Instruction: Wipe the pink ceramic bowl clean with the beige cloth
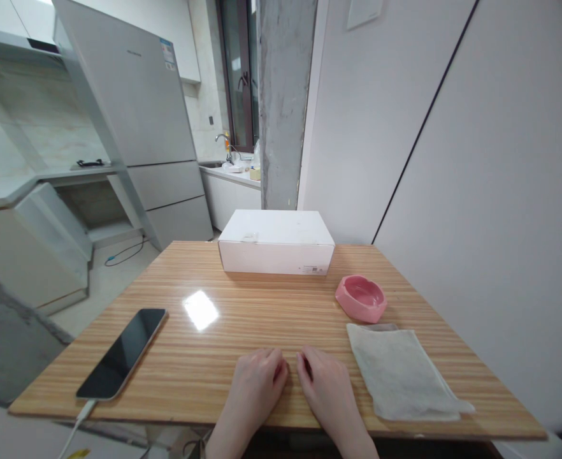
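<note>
My left hand (pixel 260 380) rests on the wooden table (pixel 262 312) near its front edge, curled into a loose fist. Beside it, a small gap apart, my right hand (pixel 326 382) lies curled the same way. Nothing shows in either one. A folded pale grey cloth (pixel 403 373) lies just right of my right hand, not touching it. Behind the cloth sits a pink ashtray-like dish (pixel 361 298). On the left side of the table a black-screened smartphone (pixel 123 354) lies face up, with a white cable (pixel 78 427) plugged into its near end.
A white closed box (pixel 276 245) stands at the table's far edge. To the right rises a white wall panel (pixel 476 191). Beyond the table are a grey refrigerator (pixel 142 95), a concrete pillar (pixel 285 102) and a sink faucet (pixel 226 143).
</note>
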The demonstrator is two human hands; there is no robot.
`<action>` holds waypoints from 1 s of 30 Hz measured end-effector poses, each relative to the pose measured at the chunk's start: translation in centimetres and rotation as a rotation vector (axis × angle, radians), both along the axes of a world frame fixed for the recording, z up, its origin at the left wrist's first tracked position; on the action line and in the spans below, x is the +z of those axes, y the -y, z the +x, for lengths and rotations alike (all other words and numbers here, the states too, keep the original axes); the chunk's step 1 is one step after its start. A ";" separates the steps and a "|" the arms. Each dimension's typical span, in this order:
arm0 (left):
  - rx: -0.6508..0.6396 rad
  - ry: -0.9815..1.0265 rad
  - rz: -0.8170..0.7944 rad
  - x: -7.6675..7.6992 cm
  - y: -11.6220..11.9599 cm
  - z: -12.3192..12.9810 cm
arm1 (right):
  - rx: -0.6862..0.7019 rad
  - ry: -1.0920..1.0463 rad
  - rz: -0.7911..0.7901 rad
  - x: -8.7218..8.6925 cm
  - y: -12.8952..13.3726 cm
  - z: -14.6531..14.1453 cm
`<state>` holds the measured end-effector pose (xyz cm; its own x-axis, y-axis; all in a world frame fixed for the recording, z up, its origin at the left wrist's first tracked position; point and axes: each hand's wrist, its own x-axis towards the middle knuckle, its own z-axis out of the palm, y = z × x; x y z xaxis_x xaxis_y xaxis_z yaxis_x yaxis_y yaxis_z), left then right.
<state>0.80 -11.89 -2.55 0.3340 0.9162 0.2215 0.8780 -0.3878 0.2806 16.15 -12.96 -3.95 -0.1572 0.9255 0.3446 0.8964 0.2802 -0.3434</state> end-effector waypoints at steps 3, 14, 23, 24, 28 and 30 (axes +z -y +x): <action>-0.002 -0.001 -0.003 0.0 0.0 0.0 | 0.004 -0.004 0.008 0.0 0.0 0.0; 0.001 0.003 -0.007 0.2 0.0 -0.1 | 0.005 0.004 0.073 0.2 0.0 0.0; 0.137 0.057 -0.150 2.0 -0.9 2.2 | -0.001 0.045 -0.018 0.3 0.0 0.0; 0.113 0.130 -0.146 3.1 -1.3 2.9 | -0.011 0.075 -0.026 0.2 0.0 0.0; -0.224 0.521 0.031 7.5 -4.2 7.1 | -0.085 0.153 -0.033 -0.2 0.0 0.1; -0.393 0.637 0.039 8.1 -6.4 9.8 | -0.090 0.129 -0.039 -0.2 0.0 0.1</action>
<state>10.62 -5.49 5.55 0.4307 0.7435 0.5117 0.3448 -0.6595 0.6680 16.28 -12.94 -4.17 -0.1142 0.9500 0.2906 0.9546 0.1859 -0.2326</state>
